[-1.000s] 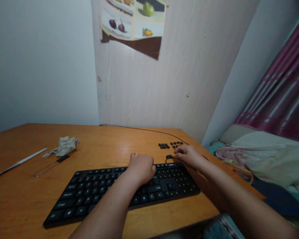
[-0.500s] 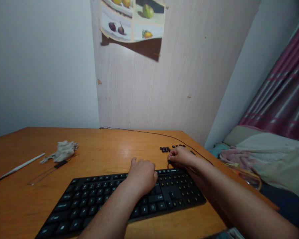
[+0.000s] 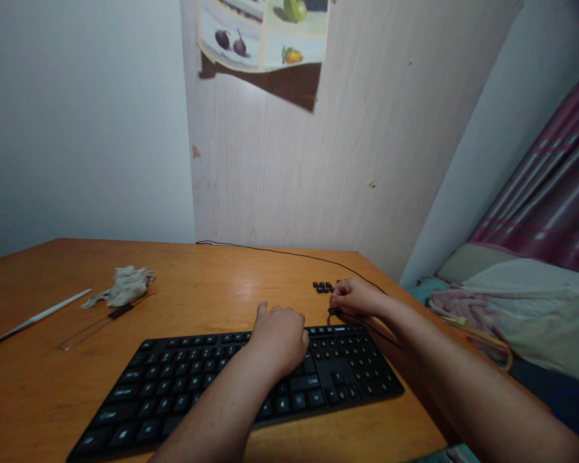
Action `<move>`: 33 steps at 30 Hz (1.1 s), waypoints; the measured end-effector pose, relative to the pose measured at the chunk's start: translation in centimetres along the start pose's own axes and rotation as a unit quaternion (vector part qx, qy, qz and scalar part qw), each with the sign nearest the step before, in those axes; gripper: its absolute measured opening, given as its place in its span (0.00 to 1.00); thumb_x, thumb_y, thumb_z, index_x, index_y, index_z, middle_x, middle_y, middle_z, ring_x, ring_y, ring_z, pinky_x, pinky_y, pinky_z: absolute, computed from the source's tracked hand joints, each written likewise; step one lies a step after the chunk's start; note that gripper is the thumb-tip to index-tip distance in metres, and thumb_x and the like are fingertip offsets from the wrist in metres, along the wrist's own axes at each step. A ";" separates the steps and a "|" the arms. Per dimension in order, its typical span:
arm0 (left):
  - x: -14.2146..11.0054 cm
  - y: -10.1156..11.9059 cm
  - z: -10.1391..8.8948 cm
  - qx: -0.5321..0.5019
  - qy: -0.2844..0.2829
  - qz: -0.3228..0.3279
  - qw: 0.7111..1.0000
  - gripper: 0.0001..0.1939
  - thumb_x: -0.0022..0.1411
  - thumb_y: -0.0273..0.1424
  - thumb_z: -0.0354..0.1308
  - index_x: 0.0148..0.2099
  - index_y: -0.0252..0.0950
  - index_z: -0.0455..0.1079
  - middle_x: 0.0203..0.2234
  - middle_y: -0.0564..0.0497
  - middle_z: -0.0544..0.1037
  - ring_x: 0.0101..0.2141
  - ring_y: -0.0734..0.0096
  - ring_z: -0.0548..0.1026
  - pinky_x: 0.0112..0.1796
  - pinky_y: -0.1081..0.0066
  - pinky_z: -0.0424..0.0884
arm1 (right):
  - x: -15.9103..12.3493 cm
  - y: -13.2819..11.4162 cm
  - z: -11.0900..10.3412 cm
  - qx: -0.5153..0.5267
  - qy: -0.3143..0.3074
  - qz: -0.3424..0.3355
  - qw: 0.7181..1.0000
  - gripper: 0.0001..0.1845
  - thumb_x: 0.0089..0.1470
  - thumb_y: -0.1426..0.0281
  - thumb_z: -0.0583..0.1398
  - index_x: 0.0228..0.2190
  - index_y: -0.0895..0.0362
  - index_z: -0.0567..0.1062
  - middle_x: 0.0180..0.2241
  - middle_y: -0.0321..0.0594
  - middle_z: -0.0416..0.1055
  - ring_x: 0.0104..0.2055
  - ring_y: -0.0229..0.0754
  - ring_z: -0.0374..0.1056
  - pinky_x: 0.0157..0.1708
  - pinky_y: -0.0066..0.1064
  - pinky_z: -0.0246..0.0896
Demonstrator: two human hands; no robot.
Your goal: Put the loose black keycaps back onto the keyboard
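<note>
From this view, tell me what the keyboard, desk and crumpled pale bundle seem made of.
Keyboard: likely plastic, matte black, since it shows little glare.
Desk: wood or laminate, satin orange, given its soft reflection.
Crumpled pale bundle: probably matte fabric, from its soft folds.

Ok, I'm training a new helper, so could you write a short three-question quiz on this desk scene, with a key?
1. Multiple choice: what lies directly under the left hand?
a) the curtain
b) the keyboard
c) the crumpled cloth

2. True or false: loose black keycaps lie close to the right hand.

3. Fill in: keycaps are missing at the keyboard's ____ end, as the person sees it.

Key: 1. b; 2. true; 3. right.
</note>
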State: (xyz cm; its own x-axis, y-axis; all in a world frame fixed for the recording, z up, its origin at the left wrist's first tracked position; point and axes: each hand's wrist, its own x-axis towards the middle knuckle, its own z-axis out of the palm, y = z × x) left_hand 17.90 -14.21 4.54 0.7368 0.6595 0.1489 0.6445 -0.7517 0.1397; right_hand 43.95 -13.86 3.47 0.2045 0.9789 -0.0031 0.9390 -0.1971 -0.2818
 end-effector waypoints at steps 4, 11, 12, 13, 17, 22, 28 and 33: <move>0.1 0.1 -0.1 -0.002 -0.007 -0.003 1.000 0.17 0.64 0.34 0.48 0.38 0.35 0.78 0.38 0.39 0.81 0.44 0.49 0.77 0.56 0.41 0.59 | -0.5 -1.0 -0.6 -0.044 -0.008 0.010 0.999 0.09 0.46 0.61 0.65 0.27 0.53 0.79 0.25 0.34 0.75 0.28 0.38 0.68 0.25 0.26 0.50; 0.1 0.0 0.0 -0.001 -0.014 -0.005 1.000 0.16 0.64 0.35 0.48 0.38 0.36 0.78 0.39 0.40 0.81 0.44 0.51 0.76 0.56 0.42 0.58 | -0.5 -3.0 -0.2 -0.108 -0.002 0.037 0.994 0.09 0.41 0.61 0.67 0.25 0.52 0.81 0.27 0.40 0.77 0.29 0.44 0.69 0.27 0.30 0.54; 0.1 0.0 -0.1 -0.001 -0.014 -0.004 1.000 0.16 0.64 0.35 0.48 0.38 0.36 0.77 0.39 0.40 0.81 0.44 0.51 0.76 0.56 0.43 0.59 | -0.4 -3.2 -0.1 -0.111 -0.002 0.041 0.993 0.08 0.41 0.61 0.67 0.25 0.52 0.81 0.27 0.41 0.76 0.29 0.44 0.69 0.27 0.30 0.54; 0.1 0.1 -0.1 -0.002 -0.015 -0.002 1.000 0.17 0.64 0.35 0.48 0.38 0.35 0.77 0.39 0.39 0.81 0.44 0.50 0.76 0.56 0.43 0.59 | -0.4 -3.3 0.0 -0.114 -0.002 0.044 0.993 0.08 0.41 0.62 0.67 0.24 0.52 0.81 0.26 0.41 0.76 0.29 0.44 0.70 0.27 0.30 0.55; 0.1 0.1 -0.2 -0.005 -0.014 -0.003 1.000 0.16 0.64 0.35 0.48 0.38 0.36 0.77 0.39 0.39 0.81 0.45 0.49 0.76 0.56 0.42 0.58 | -0.3 -3.7 0.3 -0.117 0.001 0.056 0.992 0.07 0.40 0.63 0.66 0.23 0.52 0.80 0.27 0.41 0.77 0.30 0.44 0.70 0.27 0.30 0.55; 0.1 0.1 -0.2 -0.004 -0.012 0.000 1.000 0.17 0.64 0.34 0.47 0.38 0.35 0.77 0.39 0.38 0.81 0.45 0.48 0.76 0.55 0.41 0.58 | -0.4 -3.8 -0.1 -0.098 0.003 0.060 0.993 0.10 0.39 0.61 0.67 0.26 0.52 0.81 0.27 0.41 0.77 0.29 0.43 0.69 0.26 0.29 0.54; 0.0 0.3 -0.3 -0.002 -0.018 -0.001 1.000 0.17 0.64 0.34 0.48 0.39 0.35 0.77 0.39 0.38 0.81 0.45 0.49 0.76 0.56 0.42 0.58 | 0.0 -2.2 -0.9 -0.067 0.020 0.057 0.996 0.08 0.46 0.63 0.62 0.25 0.55 0.77 0.24 0.39 0.73 0.26 0.39 0.64 0.24 0.28 0.49; -0.1 0.3 -0.4 -0.001 -0.016 -0.002 1.000 0.16 0.64 0.34 0.49 0.38 0.34 0.77 0.38 0.38 0.81 0.44 0.49 0.76 0.56 0.42 0.58 | 0.1 0.5 -0.8 -0.030 0.018 0.050 0.998 0.07 0.47 0.66 0.60 0.22 0.56 0.73 0.20 0.36 0.70 0.23 0.37 0.62 0.23 0.27 0.49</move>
State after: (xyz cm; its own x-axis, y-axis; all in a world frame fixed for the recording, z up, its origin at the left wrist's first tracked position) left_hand 17.99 -14.50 5.02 0.7408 0.6613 0.1176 0.6467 -0.7495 0.1413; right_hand 44.65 -13.91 4.11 0.3068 0.9517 0.0059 0.9280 -0.2978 -0.2238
